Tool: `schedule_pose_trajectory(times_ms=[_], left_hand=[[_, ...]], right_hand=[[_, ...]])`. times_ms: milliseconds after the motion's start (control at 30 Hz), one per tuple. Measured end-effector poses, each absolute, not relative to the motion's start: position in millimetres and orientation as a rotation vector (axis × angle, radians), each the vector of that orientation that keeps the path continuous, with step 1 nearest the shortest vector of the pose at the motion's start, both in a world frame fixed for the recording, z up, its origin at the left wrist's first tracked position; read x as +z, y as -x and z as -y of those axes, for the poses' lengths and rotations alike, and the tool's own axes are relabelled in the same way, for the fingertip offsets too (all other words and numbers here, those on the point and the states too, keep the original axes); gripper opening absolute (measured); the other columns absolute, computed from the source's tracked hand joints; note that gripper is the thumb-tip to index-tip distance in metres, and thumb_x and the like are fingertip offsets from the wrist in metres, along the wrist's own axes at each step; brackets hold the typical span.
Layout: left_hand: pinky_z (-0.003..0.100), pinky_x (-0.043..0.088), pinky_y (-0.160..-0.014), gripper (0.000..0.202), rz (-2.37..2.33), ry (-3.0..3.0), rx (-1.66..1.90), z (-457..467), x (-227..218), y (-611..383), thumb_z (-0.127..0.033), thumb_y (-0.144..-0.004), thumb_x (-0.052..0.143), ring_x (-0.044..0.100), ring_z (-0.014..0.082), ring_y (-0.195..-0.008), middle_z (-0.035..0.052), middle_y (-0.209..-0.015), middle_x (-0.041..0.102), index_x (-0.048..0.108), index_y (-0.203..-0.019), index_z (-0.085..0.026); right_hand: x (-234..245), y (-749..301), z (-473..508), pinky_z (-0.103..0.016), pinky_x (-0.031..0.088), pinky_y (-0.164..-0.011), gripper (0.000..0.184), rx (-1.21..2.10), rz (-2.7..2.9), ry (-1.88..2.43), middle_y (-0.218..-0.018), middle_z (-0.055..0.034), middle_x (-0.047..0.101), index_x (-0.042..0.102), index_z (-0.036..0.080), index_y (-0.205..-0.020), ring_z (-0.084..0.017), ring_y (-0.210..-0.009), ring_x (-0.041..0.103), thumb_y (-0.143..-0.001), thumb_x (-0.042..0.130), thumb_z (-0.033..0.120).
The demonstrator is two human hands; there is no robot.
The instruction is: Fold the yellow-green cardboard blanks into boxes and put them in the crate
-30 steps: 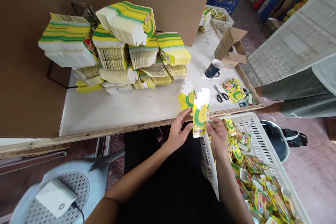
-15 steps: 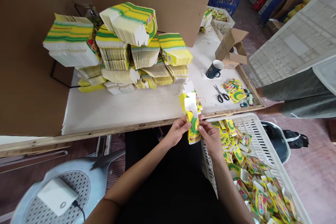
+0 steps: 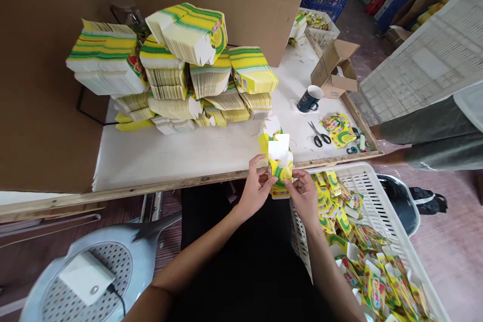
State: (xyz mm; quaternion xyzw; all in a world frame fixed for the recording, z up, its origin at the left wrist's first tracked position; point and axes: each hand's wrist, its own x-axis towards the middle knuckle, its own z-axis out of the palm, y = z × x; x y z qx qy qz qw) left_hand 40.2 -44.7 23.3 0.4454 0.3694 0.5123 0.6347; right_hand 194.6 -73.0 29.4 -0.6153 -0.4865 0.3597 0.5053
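Between my two hands is a yellow and green printed carton (image 3: 279, 168), its white flaps pointing away from me, just off the table's front edge. My left hand (image 3: 257, 183) grips its left side, thumb on the printed face. On the right side, my right hand (image 3: 303, 192) pinches the carton with thumb and fingers. Behind it on the table lie a few more flat cartons (image 3: 270, 125), partly covered by the held one. Below my right forearm a white plastic basket (image 3: 377, 181) holds many similar small cartons (image 3: 345, 221).
Tall stacks of flat cartons (image 3: 173, 70) line the back of the table (image 3: 181, 156). To the right are a mug (image 3: 310, 99), scissors (image 3: 319, 135) and an opened cardboard box (image 3: 335, 73). A stool (image 3: 126, 266) bears a white device (image 3: 86, 277). Another person's legs (image 3: 441, 131) are at right.
The carton has turned from a narrow view to a broader face and looks wider. My left fingers have spread along its left edge; both hands stay near the same place.
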Motion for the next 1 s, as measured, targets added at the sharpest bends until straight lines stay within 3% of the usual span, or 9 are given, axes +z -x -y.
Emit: schedule_pose_trajectory(times_ms=[133, 333, 433, 533, 633, 700, 767, 833, 1000], left_hand=[[0.032, 0.056, -0.088, 0.063, -0.708, -1.114, 1.038, 44, 28, -32, -0.039, -0.091, 0.07, 0.07, 0.0214, -0.102, 0.0109, -0.116, 0.071, 0.04, -0.144, -0.023], [0.027, 0.054, -0.073, 0.051, -0.564, -1.038, 0.842, 46, 22, -29, -0.041, -0.082, 0.081, 0.069, 0.0154, -0.08, 0.008, -0.107, 0.07, 0.05, -0.117, -0.021], [0.028, 0.055, -0.072, 0.07, -0.564, -1.001, 0.819, 48, 20, -31, -0.042, -0.082, 0.081, 0.07, 0.0148, -0.076, 0.0093, -0.113, 0.07, 0.039, -0.136, -0.025], [0.031, 0.057, -0.076, 0.089, -0.574, -0.991, 0.828, 47, 19, -32, -0.042, -0.083, 0.079, 0.073, 0.0183, -0.084, 0.0125, -0.122, 0.069, 0.024, -0.151, -0.029], [0.031, 0.058, -0.081, 0.068, -0.615, -1.077, 0.854, 44, 19, -32, -0.04, -0.085, 0.076, 0.071, 0.0254, -0.106, 0.0169, -0.129, 0.066, 0.043, -0.141, -0.021], [0.031, 0.058, -0.083, 0.053, -0.677, -1.139, 0.895, 43, 18, -32, -0.037, -0.087, 0.073, 0.068, 0.0279, -0.116, 0.0173, -0.133, 0.064, 0.052, -0.132, -0.019], [0.033, 0.059, -0.087, 0.046, -0.726, -1.197, 0.927, 43, 17, -33, -0.032, -0.089, 0.07, 0.066, 0.028, -0.121, 0.0157, -0.137, 0.063, 0.055, -0.131, -0.02], [0.036, 0.058, -0.093, 0.044, -0.743, -1.239, 0.953, 44, 16, -34, -0.029, -0.091, 0.067, 0.064, 0.0277, -0.124, 0.0144, -0.141, 0.061, 0.055, -0.132, -0.02], [0.039, 0.057, -0.097, 0.048, -0.703, -1.255, 0.914, 47, 16, -35, -0.025, -0.094, 0.06, 0.062, 0.0294, -0.13, 0.0168, -0.143, 0.06, 0.049, -0.141, -0.019]], right_hand=[[36, -212, 69, -0.029, 0.05, -0.067, 0.057, 0.927, 1.344, 1.361, -0.116, -0.0077, 0.067, 0.054, 0.027, -0.137, -0.015, -0.074, 0.058, -0.086, 0.076, 0.042], [46, -230, 62, -0.027, 0.044, -0.064, 0.023, 1.022, 1.486, 1.341, -0.082, -0.0015, 0.063, 0.068, 0.023, -0.095, -0.015, -0.071, 0.055, -0.096, 0.062, 0.044], [45, -229, 59, -0.029, 0.047, -0.071, 0.028, 0.923, 1.541, 1.325, -0.081, -0.0026, 0.062, 0.067, 0.022, -0.082, -0.017, -0.077, 0.058, -0.097, 0.061, 0.044], [41, -225, 59, -0.032, 0.052, -0.08, 0.022, 0.873, 1.443, 1.324, -0.096, -0.0054, 0.068, 0.068, 0.024, -0.102, -0.02, -0.089, 0.065, -0.094, 0.066, 0.044], [43, -225, 60, -0.035, 0.054, -0.083, 0.037, 0.803, 1.361, 1.368, -0.109, -0.009, 0.07, 0.064, 0.025, -0.122, -0.022, -0.096, 0.068, -0.093, 0.066, 0.048], [47, -227, 62, -0.037, 0.054, -0.086, 0.038, 0.761, 1.398, 1.395, -0.104, -0.01, 0.071, 0.071, 0.023, -0.112, -0.023, -0.097, 0.067, -0.097, 0.056, 0.055], [51, -229, 64, -0.036, 0.053, -0.083, 0.044, 0.859, 1.432, 1.41, -0.091, -0.0084, 0.071, 0.075, 0.021, -0.104, -0.022, -0.089, 0.067, -0.098, 0.051, 0.058], [54, -230, 65, -0.032, 0.052, -0.073, 0.044, 1.054, 1.44, 1.428, -0.08, -0.0041, 0.069, 0.073, 0.021, -0.112, -0.019, -0.075, 0.064, -0.094, 0.059, 0.058], [53, -227, 62, -0.025, 0.031, -0.051, 0.053, 1.11, 1.474, 1.557, -0.062, 0.0062, 0.061, 0.058, 0.019, -0.126, -0.01, -0.049, 0.037, -0.084, 0.073, 0.048]])
